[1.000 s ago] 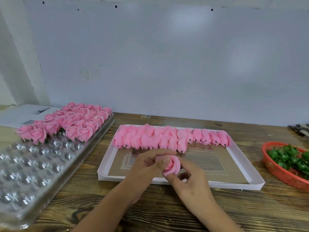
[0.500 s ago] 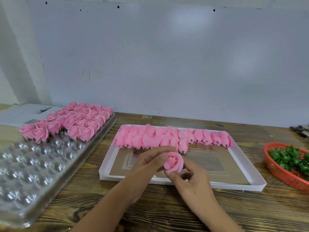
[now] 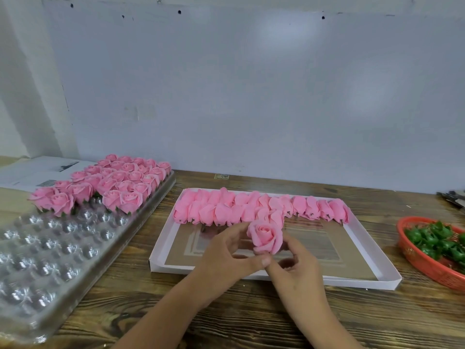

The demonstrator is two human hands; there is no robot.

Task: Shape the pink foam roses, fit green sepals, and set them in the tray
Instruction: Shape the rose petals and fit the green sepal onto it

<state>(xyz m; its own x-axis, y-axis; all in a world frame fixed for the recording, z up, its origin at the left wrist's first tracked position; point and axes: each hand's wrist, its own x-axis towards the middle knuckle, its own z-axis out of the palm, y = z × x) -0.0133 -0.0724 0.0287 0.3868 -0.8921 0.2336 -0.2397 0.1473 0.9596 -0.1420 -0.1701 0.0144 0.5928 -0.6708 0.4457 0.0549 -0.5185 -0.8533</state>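
both the left hand [image 3: 227, 258] and right hand [image 3: 293, 269] pinch the rose [image 3: 265, 237] at centre frame; best to tease outer petals gently, keeping its base steady.

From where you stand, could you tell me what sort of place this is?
Probably a craft assembly bench: finished roses fill a clear cavity tray, unshaped buds line a white box, and green sepals wait nearby.
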